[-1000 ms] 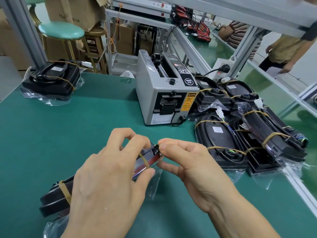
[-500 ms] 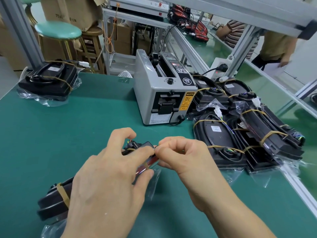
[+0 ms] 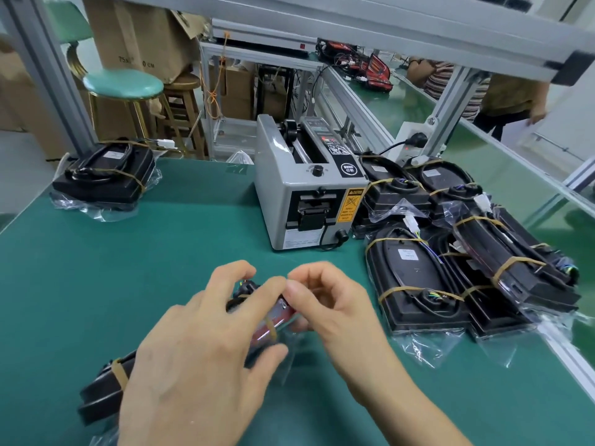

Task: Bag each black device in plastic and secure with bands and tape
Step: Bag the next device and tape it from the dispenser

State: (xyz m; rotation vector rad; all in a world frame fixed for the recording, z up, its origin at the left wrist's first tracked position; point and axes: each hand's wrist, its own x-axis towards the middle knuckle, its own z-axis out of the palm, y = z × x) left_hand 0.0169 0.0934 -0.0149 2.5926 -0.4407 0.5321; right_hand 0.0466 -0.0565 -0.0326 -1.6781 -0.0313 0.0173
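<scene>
We are gripping a bagged black device (image 3: 103, 391) at the near left of the green table (image 3: 161, 252), our left hand (image 3: 199, 358) curling over its red end while our right hand (image 3: 331, 310) is pinching that tip. Open mat is lying between us and the tape dispenser (image 3: 306, 194); finished devices (image 3: 450, 252) are crowding the right edge, another bagged device (image 3: 106, 175) the far-left corner.

A green table (image 3: 112, 268) is holding a grey tape machine (image 3: 306, 201). Bagged black devices (image 3: 467, 252) are lying beside it — one more (image 3: 106, 175) far left.
</scene>
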